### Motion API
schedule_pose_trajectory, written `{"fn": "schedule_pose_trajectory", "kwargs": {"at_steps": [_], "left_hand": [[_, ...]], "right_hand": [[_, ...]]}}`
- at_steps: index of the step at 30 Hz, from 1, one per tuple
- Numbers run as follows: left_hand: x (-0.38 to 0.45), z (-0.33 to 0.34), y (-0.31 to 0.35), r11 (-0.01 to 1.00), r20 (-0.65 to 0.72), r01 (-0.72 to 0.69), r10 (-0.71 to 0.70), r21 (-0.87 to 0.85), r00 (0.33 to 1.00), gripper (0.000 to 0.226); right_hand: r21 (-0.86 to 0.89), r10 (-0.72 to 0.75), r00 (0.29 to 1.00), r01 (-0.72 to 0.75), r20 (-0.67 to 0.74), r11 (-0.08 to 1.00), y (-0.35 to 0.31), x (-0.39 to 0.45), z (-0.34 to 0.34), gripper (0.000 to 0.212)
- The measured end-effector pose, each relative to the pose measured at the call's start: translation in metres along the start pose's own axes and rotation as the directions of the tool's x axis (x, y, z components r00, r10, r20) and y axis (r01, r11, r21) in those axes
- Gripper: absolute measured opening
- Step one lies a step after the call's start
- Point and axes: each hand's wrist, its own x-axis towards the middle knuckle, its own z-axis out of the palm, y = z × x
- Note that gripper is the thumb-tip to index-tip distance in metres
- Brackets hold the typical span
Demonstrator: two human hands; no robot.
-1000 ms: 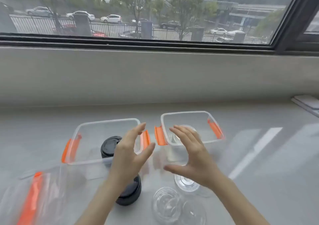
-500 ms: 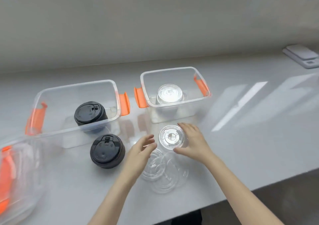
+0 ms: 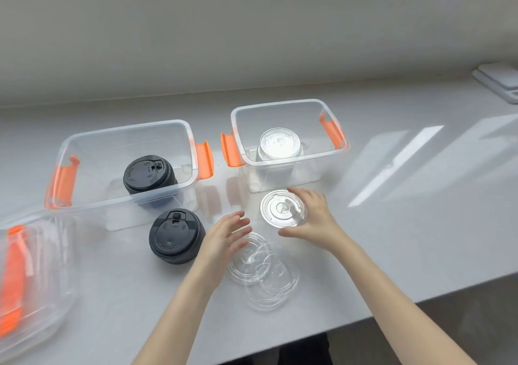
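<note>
My right hand point(image 3: 316, 219) holds one clear round lid point(image 3: 281, 209) between thumb and fingers, just in front of the right clear bin point(image 3: 280, 104). That bin has orange handles and contains a stack of clear lids point(image 3: 279, 143). My left hand point(image 3: 224, 235) hovers with straight fingers and holds nothing, at the left edge of a loose pile of clear lids point(image 3: 266, 277) on the counter. A stack of black lids point(image 3: 175, 234) stands on the counter to its left. The left clear bin point(image 3: 126, 129) contains more black lids point(image 3: 148, 174).
Another clear container with orange parts point(image 3: 33, 266) lies at the near left, partly out of frame. A white flat device point(image 3: 501, 81) sits at the far right by the wall. The counter's front edge point(image 3: 392, 305) runs diagonally on the right.
The view has tilted down from the window to the counter. Both hands came down from above the bins to the lids in front, and my right hand has closed around one clear lid.
</note>
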Motion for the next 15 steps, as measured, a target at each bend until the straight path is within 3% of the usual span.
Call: {"fn": "schedule_pose_trajectory", "kwargs": {"at_steps": [4, 8, 10, 15], "left_hand": [[0.001, 0.000, 0.005, 0.955, 0.171, 0.101, -0.054, -0.279, 0.984, 0.037], [-0.004, 0.003, 0.008, 0.805, 0.419, 0.292, -0.060, -0.517, 0.906, 0.059], [-0.008, 0.004, 0.009, 0.772, 0.469, 0.340, -0.062, -0.537, 0.881, 0.054], [-0.008, 0.000, 0.004, 0.806, 0.468, 0.339, -0.088, -0.485, 0.879, 0.052]], "right_hand": [[0.156, -0.090, 0.992, 0.102, -0.084, 0.983, -0.033, -0.015, -0.003, 0.082], [0.183, -0.213, 0.977, 0.213, -0.019, 0.960, -0.059, -0.032, 0.010, 0.080], [0.185, -0.222, 0.975, 0.219, -0.008, 0.958, -0.066, -0.038, 0.016, 0.078], [0.214, -0.163, 0.982, 0.140, 0.093, 0.967, -0.059, -0.042, 0.007, 0.070]]}}
